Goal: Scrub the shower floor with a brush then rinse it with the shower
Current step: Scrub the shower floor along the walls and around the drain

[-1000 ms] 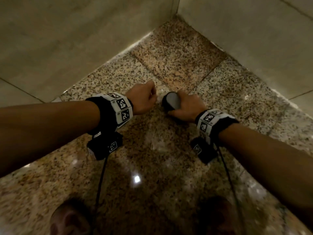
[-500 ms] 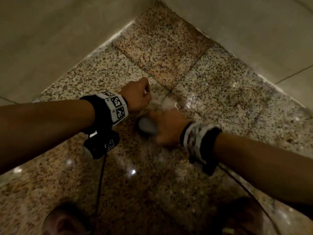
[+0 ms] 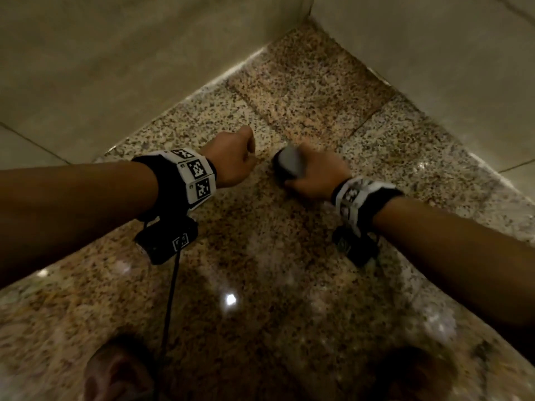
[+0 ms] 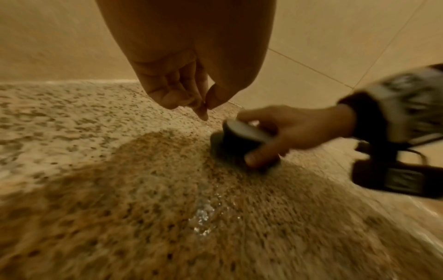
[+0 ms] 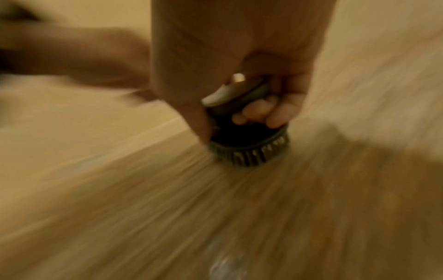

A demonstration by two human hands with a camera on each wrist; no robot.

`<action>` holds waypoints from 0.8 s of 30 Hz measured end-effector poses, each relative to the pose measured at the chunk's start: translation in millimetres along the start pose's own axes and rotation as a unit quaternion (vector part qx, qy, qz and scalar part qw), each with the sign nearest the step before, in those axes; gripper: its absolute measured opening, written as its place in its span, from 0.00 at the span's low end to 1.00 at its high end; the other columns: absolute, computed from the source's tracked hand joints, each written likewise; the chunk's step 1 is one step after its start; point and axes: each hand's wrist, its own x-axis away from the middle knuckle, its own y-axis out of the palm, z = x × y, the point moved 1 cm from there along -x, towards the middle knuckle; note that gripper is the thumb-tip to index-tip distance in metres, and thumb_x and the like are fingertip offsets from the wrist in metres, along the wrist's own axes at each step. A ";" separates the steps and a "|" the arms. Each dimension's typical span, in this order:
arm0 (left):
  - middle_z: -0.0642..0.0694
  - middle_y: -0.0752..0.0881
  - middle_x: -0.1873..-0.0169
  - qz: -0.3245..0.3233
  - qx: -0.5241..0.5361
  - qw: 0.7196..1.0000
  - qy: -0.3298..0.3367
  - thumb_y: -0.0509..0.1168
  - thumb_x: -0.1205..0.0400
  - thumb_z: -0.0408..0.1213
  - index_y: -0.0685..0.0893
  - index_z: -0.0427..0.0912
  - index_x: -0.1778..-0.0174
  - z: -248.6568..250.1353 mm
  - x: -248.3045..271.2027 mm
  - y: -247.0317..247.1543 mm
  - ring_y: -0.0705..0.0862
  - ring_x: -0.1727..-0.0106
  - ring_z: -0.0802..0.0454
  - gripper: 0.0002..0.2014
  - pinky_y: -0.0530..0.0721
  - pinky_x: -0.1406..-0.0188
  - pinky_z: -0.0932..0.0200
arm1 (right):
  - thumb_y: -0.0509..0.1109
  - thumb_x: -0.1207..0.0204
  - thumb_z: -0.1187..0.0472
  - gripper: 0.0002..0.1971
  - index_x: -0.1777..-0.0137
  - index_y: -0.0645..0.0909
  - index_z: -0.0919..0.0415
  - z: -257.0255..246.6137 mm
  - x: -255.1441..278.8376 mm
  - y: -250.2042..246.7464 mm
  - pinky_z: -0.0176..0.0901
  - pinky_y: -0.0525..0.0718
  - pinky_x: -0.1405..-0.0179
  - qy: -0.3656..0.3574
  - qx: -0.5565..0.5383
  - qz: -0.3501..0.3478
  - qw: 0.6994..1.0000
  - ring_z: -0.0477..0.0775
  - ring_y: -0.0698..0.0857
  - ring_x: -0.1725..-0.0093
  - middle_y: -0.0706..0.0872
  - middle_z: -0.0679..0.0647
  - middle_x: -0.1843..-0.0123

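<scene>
Brush [image 3: 288, 166], round and dark: axis upright, tipped slightly, grey cap up, bristles [image 5: 251, 155] down on the speckled granite floor [image 3: 260, 256], near the corner of the tiled walls [image 3: 115, 68]. Right hand [image 3: 318, 176] wraps fingers and thumb round its knob. Left hand [image 3: 231, 160] just beside, curled in a fist, holding nothing. Left wristband [image 3: 197, 175] carries square black-and-white code markers; right wristband [image 3: 356, 195] too blurred to read.

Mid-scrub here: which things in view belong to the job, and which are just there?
Part of the job:
- brush, gripped by the right hand, bristles on the floor
- shower floor
- wet patch

Just there:
- left hand, curled, holding nothing
- tiled walls
- wrist-camera cable
</scene>
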 end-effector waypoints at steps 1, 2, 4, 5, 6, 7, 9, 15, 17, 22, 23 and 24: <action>0.40 0.83 0.57 0.004 0.007 1.000 -0.004 0.58 0.17 0.35 0.72 0.42 0.46 -1.4 0.8 -1.5 0.80 0.57 0.40 0.06 0.78 0.62 0.52 | 0.74 0.29 0.43 0.36 0.25 0.65 0.52 2.4 -4.7 -3.7 0.46 0.79 0.66 0.023 0.011 0.027 0.999 0.58 0.81 0.60 0.83 0.58 0.48; 0.41 0.82 0.58 0.010 0.013 1.000 -0.011 0.58 0.17 0.34 0.72 0.42 0.46 -2.7 1.3 -3.4 0.80 0.57 0.40 0.06 0.77 0.62 0.52 | 0.73 0.29 0.44 0.36 0.24 0.64 0.53 -4.9 2.1 2.0 0.47 0.79 0.64 0.015 0.032 0.022 0.999 0.59 0.82 0.57 0.83 0.58 0.47; 0.43 0.79 0.62 0.017 0.026 0.999 -0.026 0.56 0.17 0.33 0.71 0.42 0.46 -3.2 2.0 -6.7 0.79 0.57 0.39 0.06 0.77 0.60 0.50 | 0.72 0.28 0.43 0.36 0.23 0.65 0.53 -38.1 38.6 34.6 0.49 0.81 0.55 -0.094 0.058 -0.035 0.993 0.62 0.84 0.48 0.82 0.58 0.42; 0.44 0.78 0.63 0.016 0.028 0.999 -0.029 0.56 0.18 0.32 0.70 0.43 0.46 -2.2 1.8 -8.6 0.79 0.57 0.39 0.06 0.78 0.60 0.49 | 0.71 0.27 0.42 0.35 0.23 0.65 0.53 -51.2 53.0 47.1 0.49 0.81 0.51 -0.137 0.063 -0.067 0.986 0.62 0.83 0.45 0.83 0.57 0.40; 0.43 0.78 0.63 0.018 0.027 0.999 -0.030 0.56 0.18 0.31 0.70 0.42 0.46 -1.2 0.2 -10.8 0.79 0.57 0.39 0.07 0.78 0.60 0.49 | 0.70 0.25 0.41 0.35 0.22 0.64 0.53 -49.9 49.1 50.9 0.47 0.80 0.51 -0.142 0.055 -0.077 0.985 0.61 0.83 0.43 0.83 0.57 0.38; 0.43 0.79 0.62 0.021 0.024 0.999 -0.030 0.57 0.19 0.31 0.70 0.42 0.45 -1.2 -0.4 -11.6 0.78 0.57 0.40 0.08 0.78 0.59 0.50 | 0.69 0.24 0.39 0.36 0.21 0.63 0.54 -43.0 34.7 45.4 0.45 0.78 0.52 -0.109 0.035 -0.066 0.991 0.61 0.83 0.42 0.82 0.57 0.37; 0.42 0.80 0.60 0.032 0.019 0.999 -0.022 0.56 0.18 0.32 0.70 0.41 0.44 -0.6 -1.9 -12.4 0.78 0.57 0.40 0.08 0.77 0.59 0.50 | 0.67 0.24 0.36 0.39 0.19 0.60 0.54 -14.5 -3.0 20.5 0.45 0.79 0.58 0.001 -0.020 0.006 1.000 0.62 0.84 0.47 0.83 0.57 0.39; 0.41 0.81 0.60 0.063 0.052 0.996 -0.019 0.54 0.18 0.33 0.71 0.43 0.46 12.6 -8.5 -16.6 0.78 0.58 0.40 0.06 0.76 0.61 0.52 | 0.67 0.25 0.38 0.27 0.36 0.70 0.58 31.5 -5.5 9.0 0.49 0.82 0.61 0.071 -0.002 0.067 0.995 0.61 0.82 0.54 0.81 0.57 0.47; 0.41 0.82 0.59 0.065 0.055 0.996 -0.007 0.55 0.19 0.32 0.71 0.44 0.46 19.7 -12.1 -15.6 0.79 0.58 0.41 0.07 0.78 0.60 0.51 | 0.69 0.24 0.44 0.28 0.35 0.72 0.65 57.8 -11.7 -6.5 0.52 0.83 0.52 0.160 -0.105 0.163 0.968 0.64 0.82 0.45 0.80 0.62 0.39; 0.40 0.80 0.61 0.030 0.075 0.997 0.007 0.55 0.19 0.30 0.71 0.42 0.46 41.2 -20.5 -2.7 0.77 0.62 0.41 0.07 0.75 0.66 0.52 | 0.68 0.22 0.52 0.37 0.19 0.56 0.63 71.6 11.9 -6.8 0.52 0.82 0.57 0.216 -0.062 0.096 0.970 0.69 0.83 0.43 0.78 0.65 0.34; 0.41 0.80 0.61 0.024 0.069 0.997 0.015 0.55 0.19 0.31 0.70 0.41 0.47 44.6 -21.5 0.6 0.77 0.61 0.41 0.06 0.74 0.65 0.52 | 0.68 0.23 0.51 0.36 0.20 0.56 0.60 60.6 17.0 2.0 0.51 0.83 0.59 0.150 -0.038 0.066 0.986 0.68 0.83 0.45 0.78 0.64 0.35; 0.40 0.80 0.61 0.019 0.062 0.998 0.025 0.56 0.19 0.31 0.70 0.41 0.48 47.4 -22.1 3.8 0.78 0.61 0.41 0.06 0.74 0.65 0.53 | 0.69 0.24 0.51 0.35 0.21 0.57 0.58 49.2 22.1 9.4 0.51 0.84 0.59 0.087 -0.025 0.023 0.996 0.67 0.84 0.47 0.79 0.62 0.37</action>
